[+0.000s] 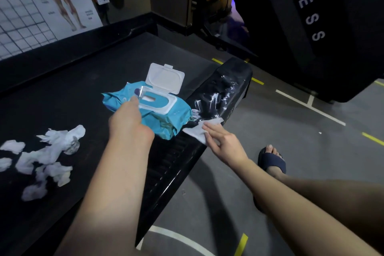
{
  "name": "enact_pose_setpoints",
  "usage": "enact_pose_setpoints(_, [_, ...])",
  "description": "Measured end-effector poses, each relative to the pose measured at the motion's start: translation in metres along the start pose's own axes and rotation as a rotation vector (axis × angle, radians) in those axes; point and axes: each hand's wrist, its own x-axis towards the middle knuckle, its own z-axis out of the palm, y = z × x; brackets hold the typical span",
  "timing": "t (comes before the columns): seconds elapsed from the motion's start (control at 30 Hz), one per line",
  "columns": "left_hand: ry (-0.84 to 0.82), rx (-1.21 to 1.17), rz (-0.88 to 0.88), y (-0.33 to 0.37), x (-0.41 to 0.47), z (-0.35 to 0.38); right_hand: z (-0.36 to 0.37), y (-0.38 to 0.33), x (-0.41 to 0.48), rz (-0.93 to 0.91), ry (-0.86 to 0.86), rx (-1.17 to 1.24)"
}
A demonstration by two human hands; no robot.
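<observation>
Lying under the right hand, the wipe seems flat

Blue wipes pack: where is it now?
Head view, centre: the pack lies on the treadmill belt beside the side rail, gripped by the left hand.

Passage and obstruction. The pack lies against the rail and bars your way from the left, its lid raised. Crumpled wipes litter the near deck. You have room behind the pack and over the floor.
</observation>
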Motion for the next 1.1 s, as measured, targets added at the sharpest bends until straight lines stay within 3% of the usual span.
enact_pose_setpoints(0.23, [-0.018,0.038,-0.042,-0.007,0.009,0.002,-0.02,0.028,0.041,0.352,0.021,-0.059])
enact_pose_setpoints(0.53, [-0.027,0.006,-0.005,-0.015,0.011,0.009,-0.023,0.05,0.085,0.414,0.071,-0.101])
enact_pose_setpoints(0.7, [-0.037,0.022,-0.008,-0.018,0.016,0.01,-0.029,0.072,0.105,0.49,0.007,-0.087])
enact_pose_setpoints(0.8, [-0.048,0.017,-0.015,-0.026,0.014,0.014,-0.045,0.072,0.118,0.489,-0.1,-0.141])
enact_pose_setpoints(0.93, [-0.057,0.007,-0.022,-0.032,0.008,0.02,-0.087,0.045,0.151,0.435,-0.355,-0.39])
enact_pose_setpoints(1.1, [-0.068,0.007,-0.007,-0.027,0.004,0.016,-0.147,0.043,0.175,0.23,-0.315,-0.483])
